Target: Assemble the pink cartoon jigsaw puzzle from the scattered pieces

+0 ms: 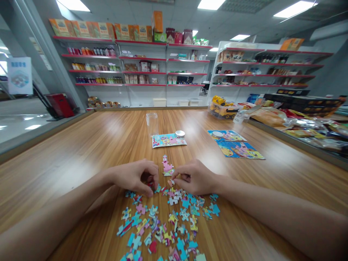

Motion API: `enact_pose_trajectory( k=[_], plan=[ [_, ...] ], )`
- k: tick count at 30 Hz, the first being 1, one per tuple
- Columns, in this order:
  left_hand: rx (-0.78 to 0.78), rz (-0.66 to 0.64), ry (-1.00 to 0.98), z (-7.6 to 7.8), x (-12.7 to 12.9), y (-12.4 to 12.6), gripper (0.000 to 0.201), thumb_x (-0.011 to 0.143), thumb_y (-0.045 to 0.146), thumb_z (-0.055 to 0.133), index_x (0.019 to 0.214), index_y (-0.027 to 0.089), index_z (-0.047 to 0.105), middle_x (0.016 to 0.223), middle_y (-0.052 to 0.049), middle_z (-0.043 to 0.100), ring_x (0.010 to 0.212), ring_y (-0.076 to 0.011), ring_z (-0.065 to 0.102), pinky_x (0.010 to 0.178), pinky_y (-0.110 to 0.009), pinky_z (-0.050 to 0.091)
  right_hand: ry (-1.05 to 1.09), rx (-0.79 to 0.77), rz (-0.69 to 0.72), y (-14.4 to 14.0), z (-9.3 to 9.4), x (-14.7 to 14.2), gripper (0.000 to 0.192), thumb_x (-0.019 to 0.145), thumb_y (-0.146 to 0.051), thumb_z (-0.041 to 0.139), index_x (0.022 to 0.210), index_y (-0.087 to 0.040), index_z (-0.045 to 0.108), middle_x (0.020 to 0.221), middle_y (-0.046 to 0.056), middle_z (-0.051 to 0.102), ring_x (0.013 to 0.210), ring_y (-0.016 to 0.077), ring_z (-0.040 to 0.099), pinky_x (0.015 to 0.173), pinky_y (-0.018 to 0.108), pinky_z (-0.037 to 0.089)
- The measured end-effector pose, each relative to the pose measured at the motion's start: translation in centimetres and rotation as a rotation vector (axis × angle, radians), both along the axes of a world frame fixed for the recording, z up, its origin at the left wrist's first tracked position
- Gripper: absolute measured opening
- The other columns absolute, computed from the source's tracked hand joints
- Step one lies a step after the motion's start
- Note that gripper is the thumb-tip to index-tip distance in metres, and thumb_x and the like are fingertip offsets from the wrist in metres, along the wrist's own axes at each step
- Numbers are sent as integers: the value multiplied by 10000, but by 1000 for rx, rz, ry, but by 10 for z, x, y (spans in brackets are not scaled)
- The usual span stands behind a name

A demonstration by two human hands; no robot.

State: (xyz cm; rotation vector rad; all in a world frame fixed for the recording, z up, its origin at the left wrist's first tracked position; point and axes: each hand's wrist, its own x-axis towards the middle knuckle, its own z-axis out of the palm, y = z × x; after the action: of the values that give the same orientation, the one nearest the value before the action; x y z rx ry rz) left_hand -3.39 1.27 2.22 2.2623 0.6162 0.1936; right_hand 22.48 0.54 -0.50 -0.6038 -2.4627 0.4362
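Note:
My right hand (194, 177) pinches a small puzzle piece (171, 182) between thumb and fingertip, just below a partly joined pink puzzle section (167, 166). Curled over the left edge of the pile is my left hand (137, 175), its thumb and fingers apart. Reddish pieces show under its palm, and I see nothing gripped there. Loose jigsaw pieces (156, 221) in blue, pink, yellow and white spread across the wooden table (81, 145) below both hands. Beyond the joined section lies a cartoon picture card (169, 141), with a round silver lid (179, 134) on its back right corner.
A clear plastic jar (152, 124) stands behind the card. Two picture sheets (240, 149) lie at right, a second lid (218, 134) on one. Farther back are a bin of yellow toys (221, 108) and packaged goods (299, 123). Stocked shelves (141, 58) line the back.

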Motion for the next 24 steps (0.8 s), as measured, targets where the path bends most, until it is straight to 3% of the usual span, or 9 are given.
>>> enact_pose_trajectory(
  k=[6,12,18,24],
  plan=[
    [6,56,149,5,8,-7,431,696,544,805,676,149,634,648,26,524,581,-110,461,497,-205,334,-61,99,155,-21,5,-6,201,837,-201,556,944,-192,726,561,-17,614,483,111,535,486,224,357],
    [101,101,203,6,15,-12,522,632,612,817,601,147,581,653,23,528,599,-118,456,513,-213,320,-171,139,359,-34,5,-9,229,841,-187,531,993,-213,701,674,-12,693,564,118,594,506,253,349],
    [40,81,153,4,11,-9,475,684,556,807,616,145,579,648,25,506,590,-112,437,498,-208,315,-242,181,353,-43,7,-11,269,903,-250,526,1134,-258,664,648,-26,678,556,121,590,490,268,324],
    [-74,50,125,0,5,-2,416,699,520,808,694,148,622,653,36,473,577,-102,410,479,-202,306,-172,197,332,-39,3,-13,201,902,-264,540,1002,-218,709,620,-20,663,528,115,579,477,260,327]
  ],
)
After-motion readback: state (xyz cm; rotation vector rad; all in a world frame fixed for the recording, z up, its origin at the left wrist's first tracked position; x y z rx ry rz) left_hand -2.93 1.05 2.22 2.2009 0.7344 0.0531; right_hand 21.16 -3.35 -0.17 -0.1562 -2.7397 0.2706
